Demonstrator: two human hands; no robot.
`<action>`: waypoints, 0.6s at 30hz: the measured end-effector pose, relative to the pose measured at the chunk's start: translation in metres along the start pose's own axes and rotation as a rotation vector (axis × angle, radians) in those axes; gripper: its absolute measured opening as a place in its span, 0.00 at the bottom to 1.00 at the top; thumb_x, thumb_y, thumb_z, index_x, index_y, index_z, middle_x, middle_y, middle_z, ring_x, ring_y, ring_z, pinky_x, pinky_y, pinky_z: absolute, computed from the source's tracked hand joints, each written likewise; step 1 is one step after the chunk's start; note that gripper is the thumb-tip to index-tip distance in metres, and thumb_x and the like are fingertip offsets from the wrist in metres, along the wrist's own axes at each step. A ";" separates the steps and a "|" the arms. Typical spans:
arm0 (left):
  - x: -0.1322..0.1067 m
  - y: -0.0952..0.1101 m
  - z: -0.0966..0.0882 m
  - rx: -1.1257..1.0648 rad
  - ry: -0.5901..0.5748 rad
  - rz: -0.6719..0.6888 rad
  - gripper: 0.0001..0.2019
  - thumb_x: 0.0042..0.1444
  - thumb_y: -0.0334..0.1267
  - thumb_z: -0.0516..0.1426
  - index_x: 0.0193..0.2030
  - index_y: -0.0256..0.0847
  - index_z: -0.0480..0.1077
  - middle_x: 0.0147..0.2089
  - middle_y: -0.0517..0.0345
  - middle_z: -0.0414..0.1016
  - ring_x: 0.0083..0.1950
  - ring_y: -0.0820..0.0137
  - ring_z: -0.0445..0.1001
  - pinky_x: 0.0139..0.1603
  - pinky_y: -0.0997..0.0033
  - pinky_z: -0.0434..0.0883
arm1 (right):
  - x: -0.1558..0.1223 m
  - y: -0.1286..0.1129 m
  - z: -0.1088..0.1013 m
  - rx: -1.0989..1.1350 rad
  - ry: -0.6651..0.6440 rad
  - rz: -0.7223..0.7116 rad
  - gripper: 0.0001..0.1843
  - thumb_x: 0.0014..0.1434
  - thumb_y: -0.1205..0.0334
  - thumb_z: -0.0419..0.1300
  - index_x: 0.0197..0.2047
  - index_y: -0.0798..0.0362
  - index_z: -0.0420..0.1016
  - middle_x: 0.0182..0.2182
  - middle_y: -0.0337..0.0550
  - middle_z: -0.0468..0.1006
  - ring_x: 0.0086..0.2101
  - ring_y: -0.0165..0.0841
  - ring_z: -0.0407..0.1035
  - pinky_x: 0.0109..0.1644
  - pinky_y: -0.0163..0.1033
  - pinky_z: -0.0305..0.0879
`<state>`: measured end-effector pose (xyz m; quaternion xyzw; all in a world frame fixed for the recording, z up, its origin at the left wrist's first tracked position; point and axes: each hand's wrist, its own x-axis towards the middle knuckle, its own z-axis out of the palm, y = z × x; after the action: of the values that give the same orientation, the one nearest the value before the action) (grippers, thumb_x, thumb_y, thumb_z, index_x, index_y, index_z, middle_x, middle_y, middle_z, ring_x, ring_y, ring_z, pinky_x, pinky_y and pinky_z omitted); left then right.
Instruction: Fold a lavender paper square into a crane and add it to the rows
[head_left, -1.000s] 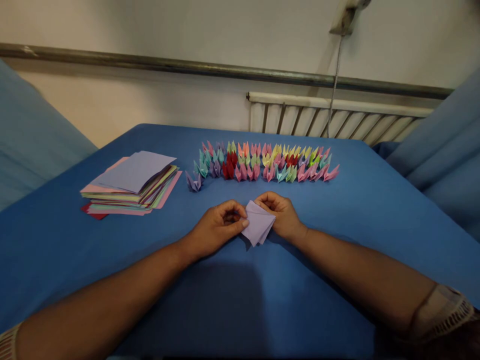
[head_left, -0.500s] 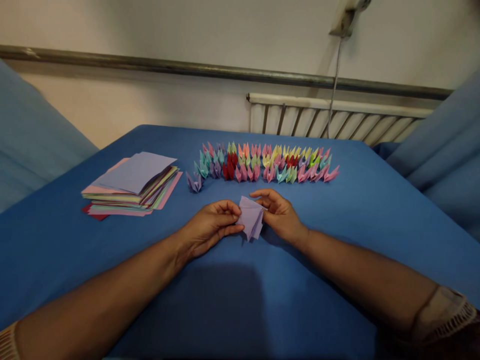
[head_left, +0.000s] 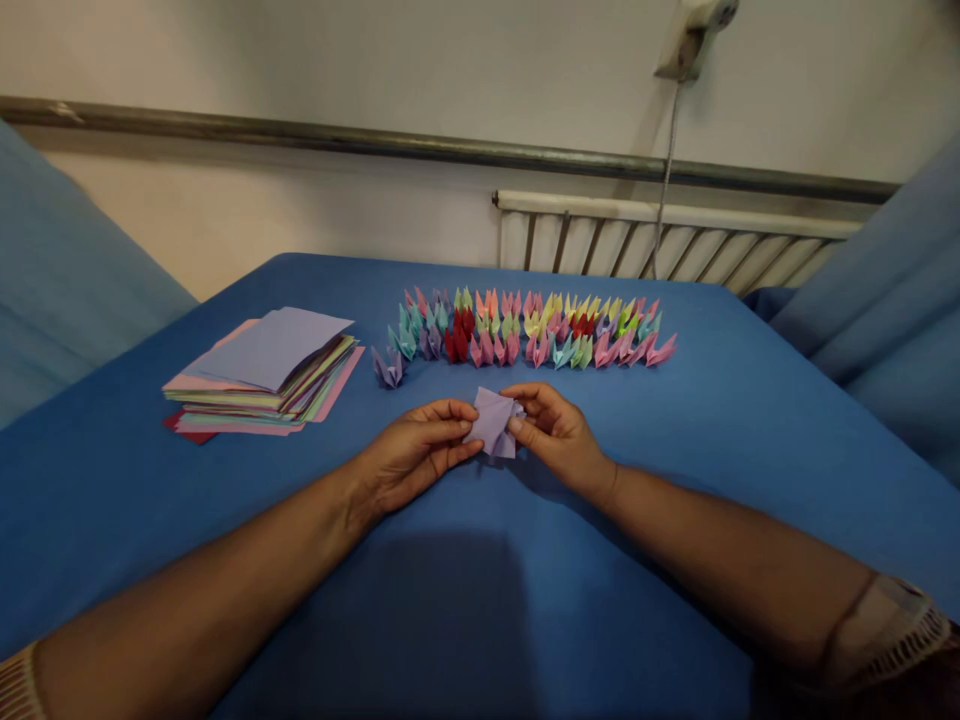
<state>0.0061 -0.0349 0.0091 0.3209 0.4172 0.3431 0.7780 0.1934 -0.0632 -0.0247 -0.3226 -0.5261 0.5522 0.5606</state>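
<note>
A small piece of folded lilac origami paper (head_left: 493,424) is held between my two hands, just above the blue tablecloth. My left hand (head_left: 420,445) pinches its left edge between thumb and fingers. On the other side, my right hand (head_left: 556,432) grips the right part, its thumb lying on the near face and the fingers behind. Some folded layers at the right are partly covered by the right thumb. Beyond the hands stand rows of folded paper cranes (head_left: 506,348) in many colours. One purple crane (head_left: 388,368) sits at the near left end of these rows.
An uneven stack of coloured paper sheets (head_left: 262,370) lies on the left of the blue-covered table (head_left: 645,560). Behind the table are a wall with a pipe (head_left: 375,140), a radiator (head_left: 675,212) and a hanging cord (head_left: 667,170). Blue curtains (head_left: 60,260) hang at both sides.
The lilac paper has been turned and its lower points no longer hang down. My right thumb has moved left onto the paper's near face. My left hand keeps its pinch.
</note>
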 end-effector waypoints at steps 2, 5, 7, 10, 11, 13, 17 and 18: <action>0.001 0.000 -0.001 -0.019 -0.017 0.001 0.08 0.48 0.20 0.62 0.31 0.35 0.74 0.35 0.57 0.75 0.35 0.73 0.77 0.41 0.76 0.78 | 0.000 0.001 0.001 0.015 -0.008 -0.021 0.18 0.56 0.53 0.64 0.48 0.47 0.68 0.36 0.39 0.75 0.32 0.29 0.68 0.35 0.36 0.67; 0.001 0.001 -0.001 -0.010 -0.025 0.004 0.08 0.47 0.20 0.62 0.32 0.35 0.74 0.35 0.58 0.74 0.34 0.73 0.77 0.40 0.76 0.78 | 0.000 0.003 0.001 0.001 0.001 -0.056 0.16 0.57 0.57 0.63 0.49 0.46 0.68 0.36 0.38 0.74 0.30 0.27 0.66 0.33 0.34 0.65; 0.000 0.001 0.000 0.012 -0.011 0.011 0.08 0.47 0.21 0.62 0.32 0.35 0.74 0.34 0.58 0.74 0.33 0.73 0.78 0.38 0.77 0.78 | 0.000 0.003 0.001 -0.028 0.021 -0.075 0.14 0.58 0.58 0.62 0.48 0.46 0.69 0.36 0.37 0.74 0.29 0.27 0.66 0.33 0.34 0.64; -0.002 0.001 0.002 0.042 0.016 0.032 0.07 0.48 0.21 0.62 0.31 0.35 0.73 0.33 0.59 0.74 0.32 0.74 0.77 0.35 0.78 0.78 | 0.000 0.004 0.000 -0.070 0.054 -0.075 0.11 0.58 0.58 0.61 0.45 0.46 0.70 0.33 0.37 0.73 0.28 0.27 0.65 0.33 0.35 0.64; -0.002 0.001 0.003 0.047 0.023 0.041 0.07 0.48 0.21 0.62 0.31 0.35 0.73 0.33 0.59 0.73 0.32 0.74 0.77 0.35 0.78 0.78 | 0.000 0.004 0.000 -0.086 0.063 -0.074 0.09 0.58 0.58 0.60 0.43 0.47 0.70 0.32 0.36 0.73 0.28 0.28 0.66 0.33 0.35 0.64; -0.002 0.001 0.003 0.053 0.029 0.057 0.07 0.48 0.21 0.62 0.31 0.35 0.73 0.33 0.59 0.73 0.32 0.75 0.77 0.36 0.78 0.78 | -0.001 0.003 -0.002 -0.142 0.069 -0.084 0.06 0.59 0.57 0.59 0.38 0.49 0.71 0.32 0.38 0.73 0.31 0.29 0.67 0.36 0.37 0.64; -0.002 0.001 0.003 0.062 0.015 0.075 0.07 0.47 0.22 0.63 0.31 0.36 0.74 0.35 0.59 0.74 0.34 0.74 0.76 0.41 0.75 0.78 | -0.001 -0.001 -0.007 -0.265 0.044 -0.085 0.11 0.63 0.56 0.54 0.36 0.52 0.74 0.29 0.39 0.72 0.31 0.31 0.66 0.37 0.37 0.63; -0.003 0.001 0.003 0.065 0.004 0.079 0.07 0.47 0.22 0.63 0.32 0.36 0.74 0.36 0.59 0.74 0.36 0.74 0.76 0.42 0.73 0.77 | -0.001 -0.002 -0.008 -0.287 0.049 -0.087 0.12 0.64 0.55 0.53 0.37 0.52 0.74 0.28 0.38 0.71 0.30 0.30 0.66 0.35 0.37 0.63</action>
<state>0.0073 -0.0371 0.0123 0.3618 0.4168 0.3605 0.7520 0.2014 -0.0629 -0.0254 -0.3898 -0.5993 0.4385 0.5447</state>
